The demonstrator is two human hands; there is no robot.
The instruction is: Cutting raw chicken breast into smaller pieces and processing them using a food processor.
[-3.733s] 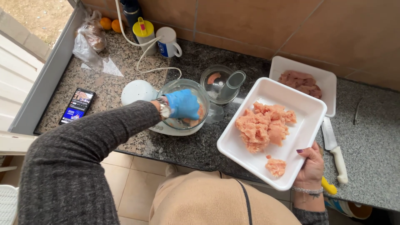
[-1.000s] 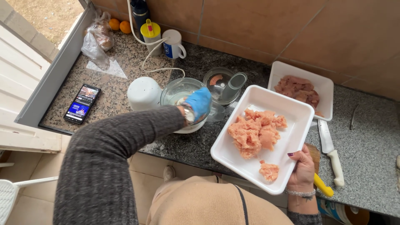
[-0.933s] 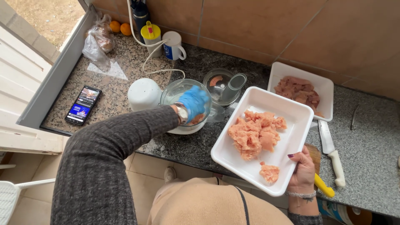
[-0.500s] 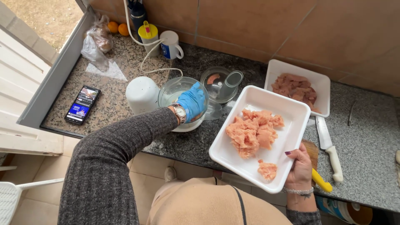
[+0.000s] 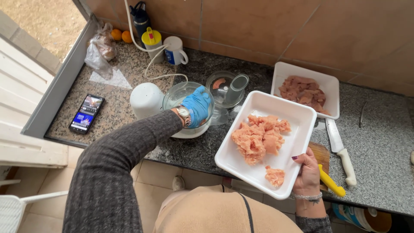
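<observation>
My left hand (image 5: 197, 105), in a blue glove with a wristwatch, reaches down into the clear bowl of a food processor (image 5: 177, 94) on the dark granite counter (image 5: 202, 149). Its fingers are hidden inside the bowl, so what they hold cannot be told. My right hand (image 5: 308, 171), bare, grips the near corner of a white tray (image 5: 300, 118) held above the counter edge. Pale pink minced meat (image 5: 258, 137) is heaped in that tray, with one small lump apart near my thumb.
The processor's clear lid (image 5: 226, 88) lies behind the bowl, its white motor dome (image 5: 146, 99) to the left. A second white tray of raw meat pieces (image 5: 304, 89) stands by the wall. A white-handled knife (image 5: 340, 151), yellow-handled tool (image 5: 331, 182), phone (image 5: 86, 114), mug (image 5: 176, 51) and bag (image 5: 100, 49) lie about.
My left hand has stayed in the processor bowl, shifting slightly within it. The tray in my right hand has held its place; the view has drifted a little.
</observation>
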